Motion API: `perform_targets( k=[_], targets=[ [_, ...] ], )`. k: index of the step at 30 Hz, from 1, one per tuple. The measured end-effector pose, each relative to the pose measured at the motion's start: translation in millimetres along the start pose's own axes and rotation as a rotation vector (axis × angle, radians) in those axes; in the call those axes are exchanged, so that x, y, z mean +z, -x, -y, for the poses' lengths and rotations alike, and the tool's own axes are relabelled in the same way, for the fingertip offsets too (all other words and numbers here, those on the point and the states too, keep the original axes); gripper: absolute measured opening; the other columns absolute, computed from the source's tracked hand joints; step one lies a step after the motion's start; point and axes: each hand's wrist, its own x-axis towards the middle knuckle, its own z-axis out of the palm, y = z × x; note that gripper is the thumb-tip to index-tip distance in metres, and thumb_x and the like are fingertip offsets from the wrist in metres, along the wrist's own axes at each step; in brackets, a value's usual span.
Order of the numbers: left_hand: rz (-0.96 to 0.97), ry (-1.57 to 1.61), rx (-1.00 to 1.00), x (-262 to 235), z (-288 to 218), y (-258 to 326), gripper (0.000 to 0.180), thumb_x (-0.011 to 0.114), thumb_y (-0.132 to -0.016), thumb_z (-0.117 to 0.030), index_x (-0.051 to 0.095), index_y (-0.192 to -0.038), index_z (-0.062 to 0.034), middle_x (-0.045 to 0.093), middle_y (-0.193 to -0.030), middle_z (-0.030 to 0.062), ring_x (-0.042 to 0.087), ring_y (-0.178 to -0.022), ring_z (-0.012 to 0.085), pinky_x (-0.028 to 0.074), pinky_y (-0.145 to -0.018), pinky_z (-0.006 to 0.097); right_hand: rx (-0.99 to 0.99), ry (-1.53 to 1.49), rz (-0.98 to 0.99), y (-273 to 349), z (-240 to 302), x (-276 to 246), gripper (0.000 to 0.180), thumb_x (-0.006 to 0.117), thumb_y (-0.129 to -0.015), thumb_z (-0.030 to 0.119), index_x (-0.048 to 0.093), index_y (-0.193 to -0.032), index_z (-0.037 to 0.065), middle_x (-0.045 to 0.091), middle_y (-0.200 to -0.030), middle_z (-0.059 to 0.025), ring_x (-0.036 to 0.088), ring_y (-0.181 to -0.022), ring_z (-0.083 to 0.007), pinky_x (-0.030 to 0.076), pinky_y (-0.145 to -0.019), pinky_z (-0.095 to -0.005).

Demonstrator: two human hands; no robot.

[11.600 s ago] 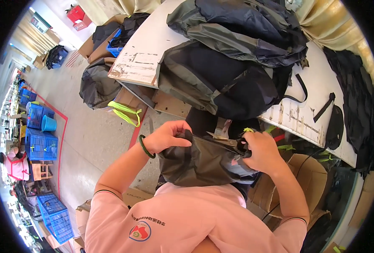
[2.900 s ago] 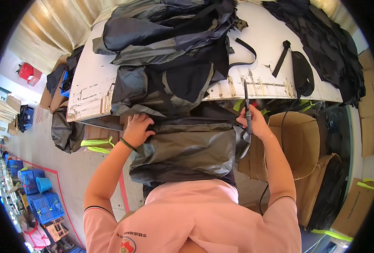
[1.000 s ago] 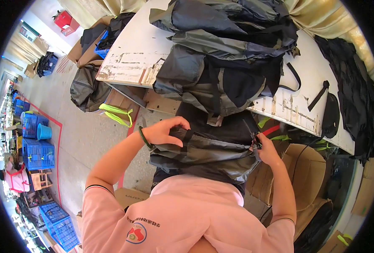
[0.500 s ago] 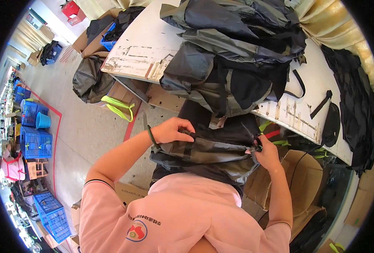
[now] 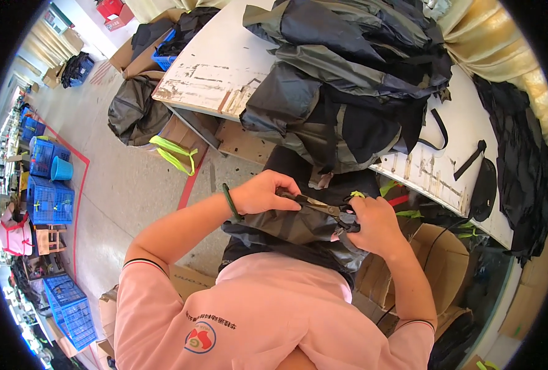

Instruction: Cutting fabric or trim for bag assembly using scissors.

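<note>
1. My left hand [image 5: 268, 192] was pinched closed on the upper edge of a dark olive and black fabric piece [image 5: 280, 227], which lay across my lap, just off the near edge of the white table [image 5: 224, 49].
2. My right hand [image 5: 376, 223] was wrapped around the handles of metal scissors [image 5: 331, 210], also off the table's near edge. The blades pointed left along the fabric, tips close to my left fingers; I could not tell how far they were parted.
3. I judged the step in hand to be trimming at that pinched edge. The next move seemed to call for holding the edge taut, with my left fingers clear of the tips, and lining up the blades.
4. On the table, a heap of dark fabric [image 5: 348, 68] spilled over the near edge just beyond my hands, leaving little room to raise the scissors on that side.
5. On the table's right part lay a black strap [image 5: 437, 129] and a small black pouch [image 5: 486, 191].
6. Below the table's right end stood an open cardboard box [image 5: 452, 262] near my right forearm, which could have bumped it. Yellow-green strips [image 5: 176, 157] hung below the table's left corner.
</note>
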Motion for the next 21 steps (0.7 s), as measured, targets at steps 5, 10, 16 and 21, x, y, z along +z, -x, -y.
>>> perform_targets(
  k=[5, 10, 16, 21],
  targets=[
    [-0.003, 0.015, -0.022, 1.2, -0.6, -0.2, 0.016, 0.073, -0.08, -0.005, 0.066, -0.093, -0.0009, 0.061, -0.081, -0.0024, 0.052, -0.074, 0.0036, 0.043, -0.066, 0.021, -0.015, 0.004, -0.015, -2.4, 4.3, -0.3, 0.047, 0.08, -0.059, 0.035, 0.055, -0.086, 0.005, 0.061, -0.076, -0.0121, 0.06, -0.077, -0.0308, 0.042, -0.068, -0.0386],
    [0.004, 0.042, -0.033, 1.1, -1.5, -0.4, 0.016, 0.073, -0.08, -0.005, 0.066, -0.092, -0.001, 0.062, -0.082, -0.0025, 0.053, -0.074, 0.0035, 0.043, -0.066, 0.021, -0.044, 0.019, -0.068, -2.3, 4.5, 1.0, 0.044, 0.082, -0.058, 0.027, 0.054, -0.084, 0.007, 0.062, -0.075, -0.0107, 0.06, -0.075, -0.0301, 0.043, -0.067, -0.0381],
    [0.003, 0.003, -0.018, -0.8, 1.8, -0.9, 0.016, 0.074, -0.079, -0.005, 0.065, -0.093, -0.0012, 0.062, -0.082, -0.0029, 0.053, -0.075, 0.0034, 0.043, -0.067, 0.02, -0.029, 0.074, 0.002, 3.2, -2.8, 5.6, 0.042, 0.081, -0.059, 0.024, 0.053, -0.085, 0.008, 0.062, -0.071, -0.0113, 0.061, -0.07, -0.0319, 0.047, -0.065, -0.0402],
    [0.023, 0.002, -0.019, -0.4, -0.1, -2.6, 0.016, 0.073, -0.08, -0.005, 0.065, -0.093, -0.0013, 0.062, -0.082, -0.003, 0.053, -0.075, 0.0034, 0.044, -0.067, 0.021, -0.027, 0.04, -0.021, 5.2, -2.7, 9.1, 0.044, 0.081, -0.059, 0.028, 0.053, -0.085, 0.006, 0.062, -0.071, -0.0118, 0.062, -0.07, -0.0323, 0.045, -0.065, -0.0395]
  ],
)
